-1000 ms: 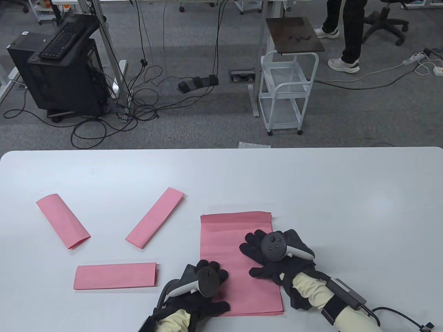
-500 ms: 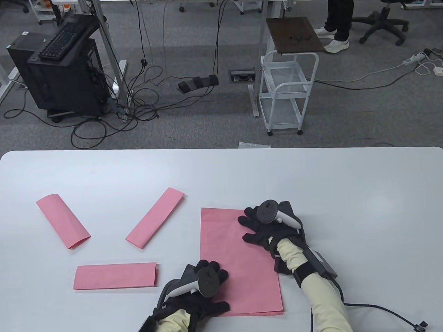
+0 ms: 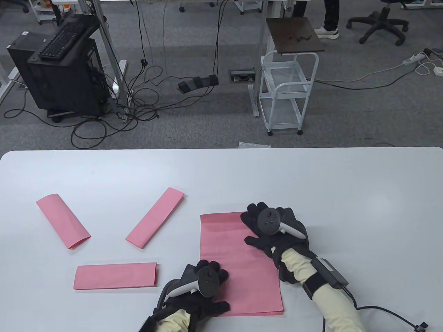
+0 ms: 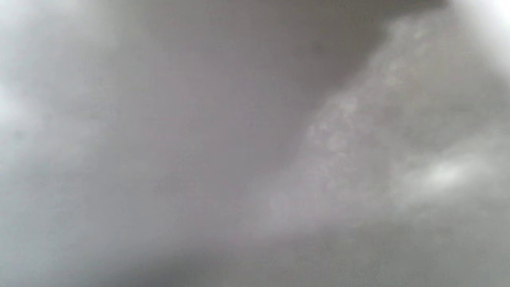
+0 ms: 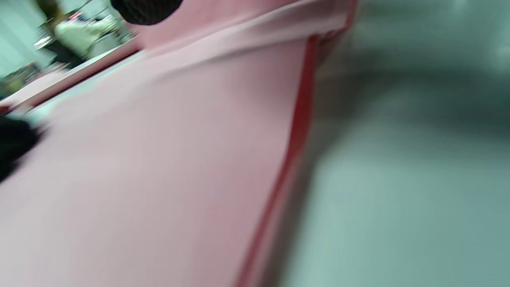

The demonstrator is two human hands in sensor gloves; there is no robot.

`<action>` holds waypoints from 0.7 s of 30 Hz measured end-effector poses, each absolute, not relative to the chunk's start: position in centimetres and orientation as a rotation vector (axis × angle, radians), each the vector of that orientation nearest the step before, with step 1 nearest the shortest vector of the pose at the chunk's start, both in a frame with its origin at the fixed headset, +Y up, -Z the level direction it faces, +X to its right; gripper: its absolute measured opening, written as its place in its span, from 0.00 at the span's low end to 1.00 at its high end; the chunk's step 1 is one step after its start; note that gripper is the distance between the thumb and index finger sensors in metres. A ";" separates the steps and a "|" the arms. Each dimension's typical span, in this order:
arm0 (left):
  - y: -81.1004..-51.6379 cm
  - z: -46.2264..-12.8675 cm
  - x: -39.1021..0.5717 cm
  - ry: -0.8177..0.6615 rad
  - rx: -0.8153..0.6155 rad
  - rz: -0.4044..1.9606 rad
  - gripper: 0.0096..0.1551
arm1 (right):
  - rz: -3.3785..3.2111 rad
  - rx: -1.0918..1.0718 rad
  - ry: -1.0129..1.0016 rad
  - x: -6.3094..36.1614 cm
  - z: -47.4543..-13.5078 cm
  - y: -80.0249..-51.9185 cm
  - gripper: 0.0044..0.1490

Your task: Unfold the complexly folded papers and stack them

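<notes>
A large unfolded pink sheet (image 3: 235, 256) lies flat near the table's front edge; darker edges under its right side in the right wrist view (image 5: 159, 159) suggest more than one sheet. My right hand (image 3: 263, 224) rests flat on its far right corner, fingers spread. My left hand (image 3: 207, 276) presses on its near left part. Three folded pink papers lie to the left: one at the far left (image 3: 63, 221), one slanted in the middle (image 3: 154, 218), one near the front (image 3: 115, 275). The left wrist view is a grey blur.
The white table (image 3: 346, 207) stretches bare to the right and behind the papers. Beyond its far edge are a white cart (image 3: 287, 93), cables and a black computer stand (image 3: 62, 69) on the floor.
My right hand slid along the sheet from its middle right to the far edge, then drew back a little. The sheet's far edge now lies flatter. My left hand has not moved.
</notes>
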State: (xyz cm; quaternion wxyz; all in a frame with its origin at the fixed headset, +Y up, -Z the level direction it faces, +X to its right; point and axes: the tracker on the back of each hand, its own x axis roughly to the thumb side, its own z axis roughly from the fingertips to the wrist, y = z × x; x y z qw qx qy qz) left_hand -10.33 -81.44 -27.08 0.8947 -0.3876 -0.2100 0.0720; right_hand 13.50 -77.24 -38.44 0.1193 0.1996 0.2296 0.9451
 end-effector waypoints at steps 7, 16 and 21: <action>-81.4 -27.1 -10.3 -0.434 -0.801 0.150 0.53 | 2.728 0.745 1.020 15.2 -29.9 -78.7 0.49; -80.3 -27.3 -9.8 -0.410 -0.759 0.186 0.50 | 2.700 0.684 1.061 16.3 -29.2 -80.2 0.50; -78.9 -26.8 -5.7 -0.497 -0.725 0.124 0.45 | 2.649 0.663 1.048 16.5 -29.2 -80.5 0.49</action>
